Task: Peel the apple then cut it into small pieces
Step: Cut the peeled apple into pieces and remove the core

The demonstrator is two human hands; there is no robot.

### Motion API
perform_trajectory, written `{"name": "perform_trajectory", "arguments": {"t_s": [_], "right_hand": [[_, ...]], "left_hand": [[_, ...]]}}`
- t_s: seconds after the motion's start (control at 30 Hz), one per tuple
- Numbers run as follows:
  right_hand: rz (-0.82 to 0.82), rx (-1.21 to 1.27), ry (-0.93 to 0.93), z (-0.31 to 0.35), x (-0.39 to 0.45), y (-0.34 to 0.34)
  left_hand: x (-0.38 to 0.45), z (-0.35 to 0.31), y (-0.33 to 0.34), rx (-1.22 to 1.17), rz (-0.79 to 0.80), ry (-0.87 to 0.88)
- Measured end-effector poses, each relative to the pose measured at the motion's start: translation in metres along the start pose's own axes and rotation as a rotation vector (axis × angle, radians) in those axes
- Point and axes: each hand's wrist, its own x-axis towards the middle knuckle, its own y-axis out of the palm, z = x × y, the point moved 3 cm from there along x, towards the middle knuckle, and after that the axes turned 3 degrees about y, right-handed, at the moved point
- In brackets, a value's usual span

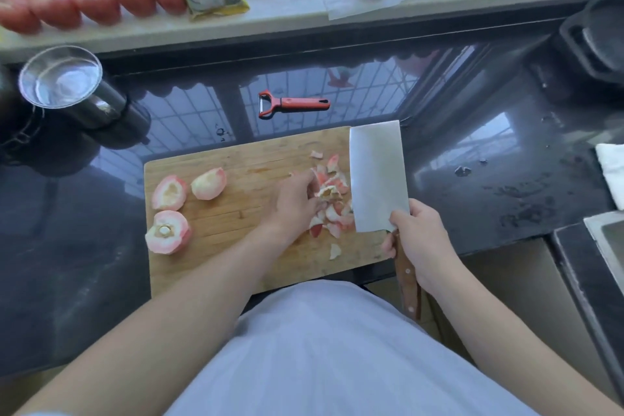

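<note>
On the cutting board (236, 246), three peeled apple chunks (169, 236) sit at its left end and one pile of small pieces (332, 209) at its right; wet and firm, they would likely slip unless pinned from above. The right hand (422, 246) is wrapped around the cleaver (376, 179) handle beside the pile, while the left hand (293, 203) has its fingers curled onto the pieces. One peeler (292, 104) lies beyond the board.

Right hand (418, 240) gripping cleaver (376, 179), left hand (293, 203) on apple pieces (332, 209), 3 peeled chunks (169, 192) on cutting board (243, 162)
</note>
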Motion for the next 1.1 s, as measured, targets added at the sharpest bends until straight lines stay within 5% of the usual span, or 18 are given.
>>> {"name": "perform_trajectory", "arguments": {"t_s": [0.23, 0.37, 0.6, 0.73, 0.87, 1.1], "right_hand": [[0.014, -0.008, -0.025, 0.003, -0.002, 0.006], [0.013, -0.019, -0.020, 0.000, -0.003, 0.010], [0.052, -0.091, -0.025, -0.003, -0.003, 0.036], [0.091, -0.228, -0.101, 0.003, -0.005, 0.058], [0.108, -0.390, -0.213, 0.009, -0.011, 0.075], [0.232, -0.703, -0.452, -0.005, -0.035, 0.094]], "left_hand": [[0.001, -0.003, -0.013, 0.199, 0.194, 0.131], [-0.028, 0.023, -0.046, 0.152, -0.082, 0.207], [-0.129, 0.131, -0.119, -0.110, -0.554, -0.483], [-0.125, 0.159, -0.105, -0.391, -0.490, -0.702], [-0.108, 0.150, -0.098, -0.606, -0.511, -0.667], [-0.106, 0.122, -0.050, -0.741, -0.214, -0.606]]}}
